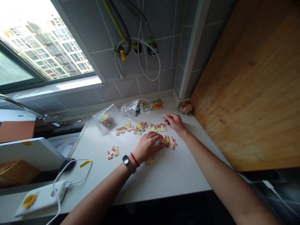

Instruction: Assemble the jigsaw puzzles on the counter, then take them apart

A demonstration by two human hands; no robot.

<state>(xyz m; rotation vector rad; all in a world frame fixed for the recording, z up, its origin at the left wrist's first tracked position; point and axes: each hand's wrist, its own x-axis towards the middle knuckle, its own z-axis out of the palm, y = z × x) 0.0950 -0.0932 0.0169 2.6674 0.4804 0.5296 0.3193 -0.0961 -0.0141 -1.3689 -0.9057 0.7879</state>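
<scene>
My left hand (149,144), with a watch and a red band at the wrist, reaches over the white countertop (178,175). Its fingers are bent round a puzzle piece (164,140) beside another pink-brown piece (172,143). A yellowish piece (150,160) lies partly under this hand. My right hand (174,122) rests to the right of a joined pair of pieces (161,127), fingers curled; whether anything is in them is hidden. Several loose pieces (120,130) form a row behind my left hand, and a pink and yellow piece (113,152) lies apart at the left.
Plastic bags (106,118) with pieces and a colourful picture card (153,105) lie along the back. A stack of pieces (186,108) sits in the right corner by the wooden panel (236,93). A white power strip (42,197) with cables is at the left.
</scene>
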